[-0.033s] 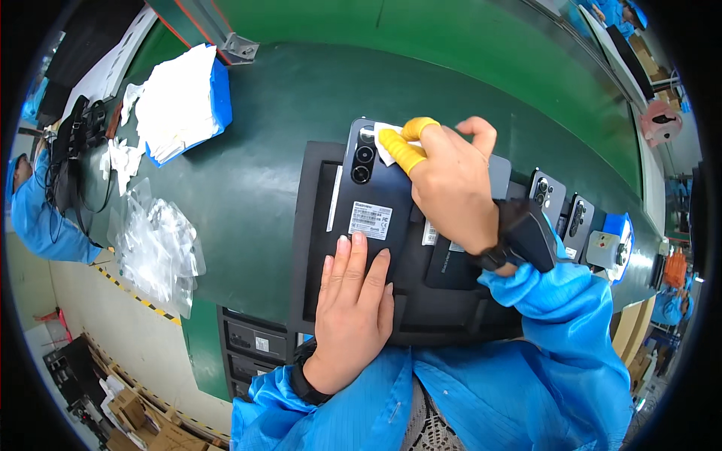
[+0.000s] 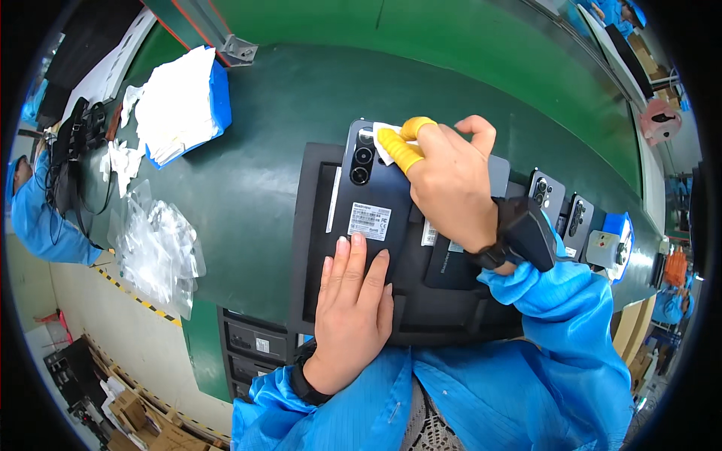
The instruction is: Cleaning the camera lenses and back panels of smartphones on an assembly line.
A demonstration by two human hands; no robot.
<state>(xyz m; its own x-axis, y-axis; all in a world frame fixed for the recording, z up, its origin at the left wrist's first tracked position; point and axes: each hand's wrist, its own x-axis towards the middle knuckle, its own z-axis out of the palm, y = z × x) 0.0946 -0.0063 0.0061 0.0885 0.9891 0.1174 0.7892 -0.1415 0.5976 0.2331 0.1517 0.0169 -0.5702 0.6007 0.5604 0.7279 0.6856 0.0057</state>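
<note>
A dark smartphone (image 2: 385, 188) lies back side up on a black foam tray (image 2: 310, 225), its round camera lenses at the top left and a white printed label (image 2: 370, 221) lower down. My left hand (image 2: 352, 301) rests flat on the phone's lower part, fingers stretched out just below the label. With yellow finger cots on two fingers, my right hand (image 2: 451, 177) pinches a folded white wiping cloth (image 2: 382, 143) against the phone's back beside the lenses. Other phones lie in the tray, partly hidden under my right hand and wrist.
Two more phones (image 2: 547, 194) (image 2: 577, 225) lie to the right, near a small blue bin (image 2: 621, 248). At the left are a blue box (image 2: 221, 98) of white cloths, a pile of clear plastic film (image 2: 159, 244) and black straps (image 2: 74, 154). A person in blue (image 2: 47, 214) is at the far left.
</note>
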